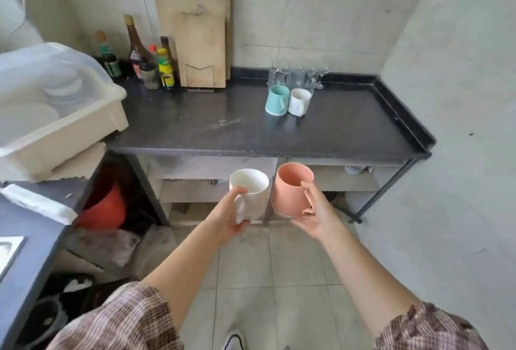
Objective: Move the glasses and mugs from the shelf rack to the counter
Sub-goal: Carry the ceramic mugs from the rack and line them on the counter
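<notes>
My left hand point(233, 217) grips a white mug point(252, 190) by its handle, and my right hand point(314, 211) grips a pink mug point(290, 187) by its handle. Both mugs are upright and in the air, in front of and below the black counter point(212, 137). On the counter's far right stand a teal mug point(276, 99) and another white mug point(299, 101), side by side. Behind them is a cluster of clear glasses point(296, 77). The shelf rack point(212, 179) lies under the counter, with a small bowl point(354, 168) at its right.
Two wooden cutting boards point(195, 31) lean on the back wall. Several sauce bottles point(150, 64) stand at the counter's back left. A covered dish drainer point(53, 109) fills the left. A red bucket point(106, 207) sits below. The right wall point(460, 98) borders the counter.
</notes>
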Motion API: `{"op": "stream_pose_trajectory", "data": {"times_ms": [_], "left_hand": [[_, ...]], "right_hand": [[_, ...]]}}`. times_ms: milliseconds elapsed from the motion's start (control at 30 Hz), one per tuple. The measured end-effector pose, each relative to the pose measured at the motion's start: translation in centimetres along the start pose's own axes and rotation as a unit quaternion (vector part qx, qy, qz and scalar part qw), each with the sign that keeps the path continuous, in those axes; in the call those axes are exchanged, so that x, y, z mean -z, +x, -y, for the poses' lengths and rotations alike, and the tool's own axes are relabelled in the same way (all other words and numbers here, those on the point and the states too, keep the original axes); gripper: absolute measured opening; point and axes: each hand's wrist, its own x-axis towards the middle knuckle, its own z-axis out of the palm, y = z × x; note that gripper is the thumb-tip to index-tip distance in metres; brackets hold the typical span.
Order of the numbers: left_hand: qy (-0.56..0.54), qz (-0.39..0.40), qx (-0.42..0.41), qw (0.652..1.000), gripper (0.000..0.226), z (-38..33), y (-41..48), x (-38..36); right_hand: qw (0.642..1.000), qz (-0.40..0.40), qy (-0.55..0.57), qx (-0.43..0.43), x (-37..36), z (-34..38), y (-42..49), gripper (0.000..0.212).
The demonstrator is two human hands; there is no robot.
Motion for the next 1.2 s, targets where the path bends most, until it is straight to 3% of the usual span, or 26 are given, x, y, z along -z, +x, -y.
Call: {"op": "stream_pose_trajectory", "data": {"times_ms": [200,367,700,900,1000,1200], "left_hand": [[0.035,0.037,0.03,0.998,0.025,-4.8,6.7,-6.8],[0.043,0.015,0.037,0.998,0.028,-7.7,12.6,-12.6],[0.021,-0.007,0.048,0.999,0.035,-12.9,28.4,-27.7],[-0.031,-0.045,0.077,0.996,0.05,-15.9,35.1,-35.8],[-0.047,-0.049,0.08,0.994,0.052,-17.0,37.4,-38.2],[-0.061,-0.09,0.067,0.992,0.049,-19.3,42.0,-40.5]], "right_hand": [[0.998,-0.044,0.053,0.011,1.6,5.6,6.1,0.046],[0.992,-0.054,0.111,0.017,3.3,11.5,12.0,0.05],[0.999,-0.038,0.022,-0.006,9.1,26.5,28.8,0.054],[0.999,-0.037,-0.008,-0.038,11.4,34.7,37.4,0.056],[0.996,-0.05,-0.031,-0.061,11.3,37.1,40.5,0.062],[0.994,-0.044,0.007,-0.099,10.3,39.4,45.0,0.05]]}}
